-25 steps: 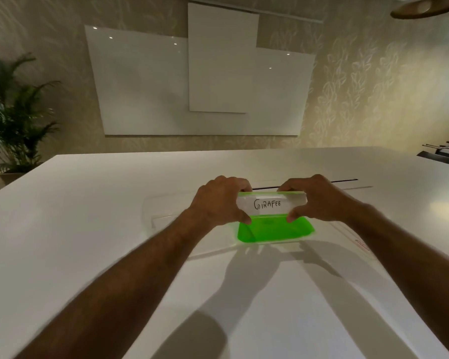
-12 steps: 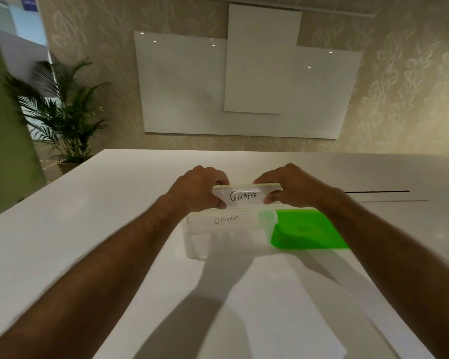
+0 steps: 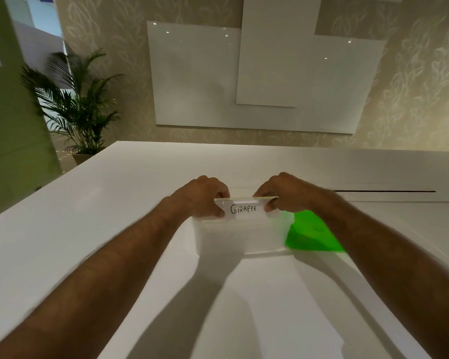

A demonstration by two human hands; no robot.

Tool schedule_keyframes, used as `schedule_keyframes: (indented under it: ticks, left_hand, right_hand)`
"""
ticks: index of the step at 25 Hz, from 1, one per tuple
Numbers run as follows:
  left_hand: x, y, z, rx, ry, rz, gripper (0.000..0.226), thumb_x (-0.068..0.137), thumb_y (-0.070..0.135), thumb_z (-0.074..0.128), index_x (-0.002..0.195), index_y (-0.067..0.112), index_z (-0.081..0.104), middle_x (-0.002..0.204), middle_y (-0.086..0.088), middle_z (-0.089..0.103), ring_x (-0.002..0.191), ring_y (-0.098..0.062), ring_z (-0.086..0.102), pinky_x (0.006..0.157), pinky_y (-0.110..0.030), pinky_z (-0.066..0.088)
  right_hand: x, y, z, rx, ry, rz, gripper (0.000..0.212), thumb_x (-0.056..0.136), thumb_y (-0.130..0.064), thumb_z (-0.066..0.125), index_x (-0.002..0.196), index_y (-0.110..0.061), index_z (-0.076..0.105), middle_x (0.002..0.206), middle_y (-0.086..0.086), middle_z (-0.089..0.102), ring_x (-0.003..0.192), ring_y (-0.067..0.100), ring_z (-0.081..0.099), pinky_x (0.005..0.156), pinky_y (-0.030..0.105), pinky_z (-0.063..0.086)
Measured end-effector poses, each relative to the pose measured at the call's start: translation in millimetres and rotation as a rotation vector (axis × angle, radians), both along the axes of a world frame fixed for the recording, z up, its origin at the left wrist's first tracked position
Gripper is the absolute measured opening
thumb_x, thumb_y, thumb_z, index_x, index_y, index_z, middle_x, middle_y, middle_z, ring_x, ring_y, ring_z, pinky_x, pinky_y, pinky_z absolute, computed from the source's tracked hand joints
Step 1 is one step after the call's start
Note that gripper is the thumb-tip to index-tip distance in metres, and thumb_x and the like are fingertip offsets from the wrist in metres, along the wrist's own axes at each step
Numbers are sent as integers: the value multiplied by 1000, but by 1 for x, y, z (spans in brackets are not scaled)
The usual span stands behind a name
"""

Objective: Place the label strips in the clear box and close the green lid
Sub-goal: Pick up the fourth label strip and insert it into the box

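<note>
White table [image 3: 114,229] fills most of the rm, w/ whiteboards [image 3: 257,81] on the far wall and a potted palm [image 3: 75,104] off in the left corner. At mid-table the person holds a stack of label strips [image 3: 245,209] edge-up, top one reading "GIRAFEE". Left hand [image 3: 200,196] pinches the left end, thumb on the near face, fingers curled behind; right hand [image 3: 283,193] does the same at the right end. Both are closed tight on the stack, none of it loose.

Stack hovers just over the clear box [image 3: 239,237], lower edge about level w/ the rim; can't tell if it's touching. Green lid [image 3: 314,237] lies flat on the table just beside the box's right side, not on yet.

Handling, my guess: strips look thin, light, fairly stiff like card or laminate, prob. slick face-to-face, so they could fan out if released unevenly. Holding by both ends seems right. Box looks light and may skid, so steady it by a wall when pressing the lid; lid prob. flexes, so take it by an edge.
</note>
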State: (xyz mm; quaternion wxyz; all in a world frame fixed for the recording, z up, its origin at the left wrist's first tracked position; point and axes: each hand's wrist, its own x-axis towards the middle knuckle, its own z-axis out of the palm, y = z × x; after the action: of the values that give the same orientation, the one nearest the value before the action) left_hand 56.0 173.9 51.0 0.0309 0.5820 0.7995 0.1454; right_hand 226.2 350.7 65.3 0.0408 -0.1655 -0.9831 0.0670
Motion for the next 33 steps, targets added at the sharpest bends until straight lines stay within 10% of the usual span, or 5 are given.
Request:
schedule_keyframes:
  ticks: [17, 23, 33]
  left_hand:
    - [-7, 33, -24, -261, 22, -41, 19, 75, 25, 76, 92, 35, 77, 79, 18, 67, 83, -11, 66, 73, -28, 58]
    - [-10, 41, -31, -322, 10, -21, 26, 56, 39, 89, 78, 39, 76, 79, 19, 69, 79, -10, 68, 74, -31, 60]
    - [-10, 39, -24, -292, 47, -9, 24, 78, 14, 67, 92, 32, 75, 97, 7, 73, 85, -18, 70, 81, -36, 60]
  right_hand:
    - [-26, 9, -26, 7, -270, -3, 33, 76, -8, 66, 101, -27, 78, 97, -8, 77, 78, 6, 62, 66, 16, 43]
    - [-29, 10, -30, 8, -291, 20, 26, 74, -15, 74, 96, -28, 79, 93, -9, 77, 79, 7, 63, 76, 22, 53]
    - [-25, 20, -25, -195, -138, 7, 36, 73, -7, 79, 108, -17, 74, 99, 2, 76, 91, 12, 70, 82, 21, 55]
